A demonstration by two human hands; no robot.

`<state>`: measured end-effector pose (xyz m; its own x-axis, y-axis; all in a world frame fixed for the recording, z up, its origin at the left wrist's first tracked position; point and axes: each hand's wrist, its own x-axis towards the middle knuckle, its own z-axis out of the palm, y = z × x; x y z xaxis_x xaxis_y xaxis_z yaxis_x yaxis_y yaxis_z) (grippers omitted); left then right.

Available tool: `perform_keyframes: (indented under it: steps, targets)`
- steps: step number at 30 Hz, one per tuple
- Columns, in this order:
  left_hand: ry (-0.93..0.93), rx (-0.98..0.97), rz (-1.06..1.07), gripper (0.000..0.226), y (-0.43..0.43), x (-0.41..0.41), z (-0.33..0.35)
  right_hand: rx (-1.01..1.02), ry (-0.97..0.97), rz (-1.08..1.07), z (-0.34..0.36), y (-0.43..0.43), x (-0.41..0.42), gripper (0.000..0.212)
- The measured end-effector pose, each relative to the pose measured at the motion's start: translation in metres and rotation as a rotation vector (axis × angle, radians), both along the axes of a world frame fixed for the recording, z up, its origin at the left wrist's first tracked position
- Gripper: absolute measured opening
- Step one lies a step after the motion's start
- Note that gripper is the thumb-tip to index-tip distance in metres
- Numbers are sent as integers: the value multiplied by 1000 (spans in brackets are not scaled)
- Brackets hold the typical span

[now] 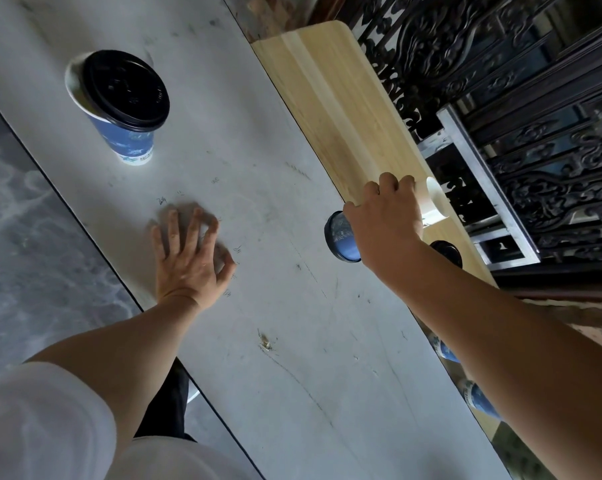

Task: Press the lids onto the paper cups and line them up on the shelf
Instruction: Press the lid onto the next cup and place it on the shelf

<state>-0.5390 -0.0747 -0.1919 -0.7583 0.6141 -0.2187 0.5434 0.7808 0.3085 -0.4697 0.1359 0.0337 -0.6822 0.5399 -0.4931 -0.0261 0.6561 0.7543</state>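
A blue paper cup [128, 143] stands on the grey table [258, 323] at the upper left. Its black lid [126, 88] sits askew, leaving the white rim bare on the left. My left hand [192, 258] hovers low over the table with fingers spread, holding nothing. My right hand [386, 216] grips a second blue cup [344, 242] tipped on its side at the edge of the wooden shelf [327, 88]. The black lid end points left and a pale end shows past my fingers. Behind my wrist, a black-lidded cup [448, 252] stands on the shelf.
Two more blue cups [446, 353] [479, 400] peek out under my right forearm along the shelf. A black ornate metal railing [535, 98] runs just behind the shelf. Marbled floor [33, 237] lies past the table's left edge.
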Motion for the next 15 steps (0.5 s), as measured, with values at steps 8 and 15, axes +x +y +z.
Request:
perform_keyframes:
  steps: [8, 15]
  targets:
    - [-9, -11, 7, 81, 1, -1, 0, -159, 121, -125, -16, 16, -5, 66]
    - [-27, -15, 15, 81, 1, 0, -4, -584, 544, -675, -35, 58, -7, 84]
